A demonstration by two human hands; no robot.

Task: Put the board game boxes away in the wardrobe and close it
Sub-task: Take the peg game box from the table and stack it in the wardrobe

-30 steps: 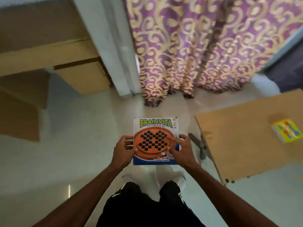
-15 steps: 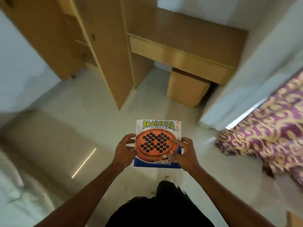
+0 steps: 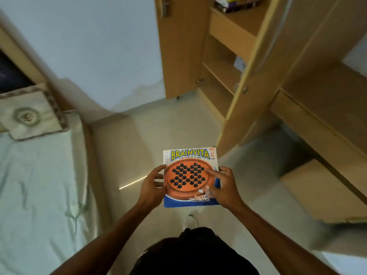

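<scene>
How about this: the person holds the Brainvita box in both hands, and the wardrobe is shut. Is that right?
Not quite. The wardrobe is open, not shut: the head view shows its door swung out and its shelves in sight. The rest holds: the left hand and the right hand both hold the Brainvita box.

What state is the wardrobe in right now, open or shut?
Open. The wardrobe has a door swung out, baring its shelves, with boxes on the top one.
</scene>
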